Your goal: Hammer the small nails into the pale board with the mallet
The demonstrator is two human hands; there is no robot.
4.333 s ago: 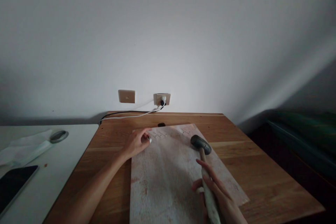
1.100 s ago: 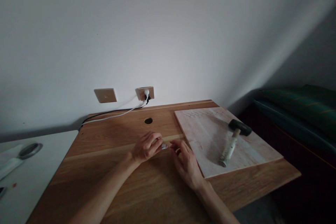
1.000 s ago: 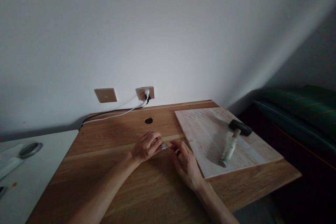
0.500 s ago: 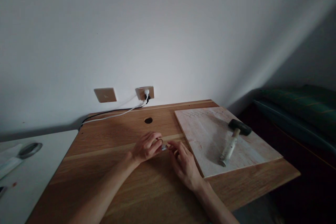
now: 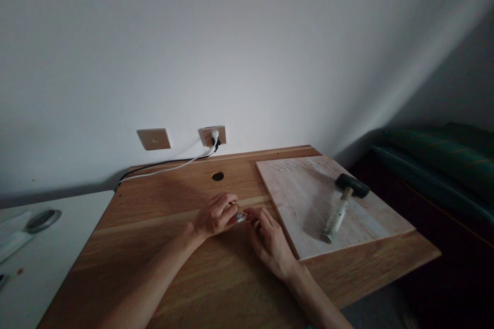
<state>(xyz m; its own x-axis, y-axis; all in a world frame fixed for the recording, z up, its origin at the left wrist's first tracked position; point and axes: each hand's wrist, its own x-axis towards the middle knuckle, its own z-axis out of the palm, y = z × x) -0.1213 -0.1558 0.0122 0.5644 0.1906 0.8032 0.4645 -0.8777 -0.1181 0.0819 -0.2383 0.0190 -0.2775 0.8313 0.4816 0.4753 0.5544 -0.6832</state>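
Observation:
Over the wooden table [image 5: 185,257], my left hand [image 5: 216,215] is closed in a pinch on a small shiny silvery piece [image 5: 241,217], too small to name. From the other side my right hand [image 5: 270,240] has its fingertips pressed together at the right end of the same piece. Whether the right fingers also grip something of their own, I cannot make out. Just right of my right hand lies a pale board [image 5: 297,205], and a mallet [image 5: 339,211] with a black head and a worn light handle rests on it.
Behind the table a white and a black cable [image 5: 173,167] run to a wall socket [image 5: 214,136]. A round hole [image 5: 218,176] pierces the tabletop. To the left, a white table [image 5: 50,257] bears a roll of tape [image 5: 43,220]. Green bedding [image 5: 455,159] lies at the right.
My right fingertips have shifted slightly left along the small silvery piece. My left hand stays almost in place. The mallet and board rest where they were.

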